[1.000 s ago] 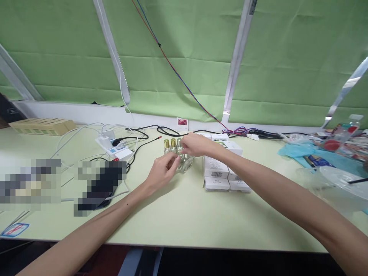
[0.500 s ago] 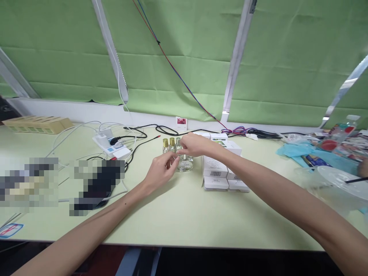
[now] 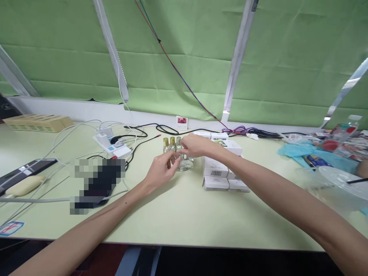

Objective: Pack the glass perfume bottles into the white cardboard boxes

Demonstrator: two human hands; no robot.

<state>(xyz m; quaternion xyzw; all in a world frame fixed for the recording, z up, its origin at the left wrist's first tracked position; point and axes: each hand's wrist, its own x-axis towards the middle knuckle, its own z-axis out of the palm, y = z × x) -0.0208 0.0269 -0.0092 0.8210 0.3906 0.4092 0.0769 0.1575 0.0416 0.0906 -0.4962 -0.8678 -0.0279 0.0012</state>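
Note:
My left hand (image 3: pixel 162 168) is beside a group of small clear glass bottles, its fingers curled in and its thumb close to them. What lies between these fingers is hidden. My right hand (image 3: pixel 195 145) reaches over the same group from the right, fingers bent down in a pinch; what they hold cannot be made out. Two bottles have gold caps (image 3: pixel 169 142), and one has a silver cap (image 3: pixel 178 141). In front of them, below my right hand, is a rounder clear glass bottle (image 3: pixel 186 165). White cartons (image 3: pixel 216 168) are stacked just right of the bottles.
On the left are a power strip (image 3: pixel 105 142) with tangled cables, a blurred dark object (image 3: pixel 100 184), a phone (image 3: pixel 34 168) and a yellowish case (image 3: pixel 25 186). A tan box (image 3: pixel 38 123) stands behind. Blue plastic (image 3: pixel 296 151) and a lidded clear cup (image 3: pixel 339 180) are at right.
Both hands keep nearly the same pose at the bottles. The view has shifted very slightly; nothing is visibly picked up or put down.

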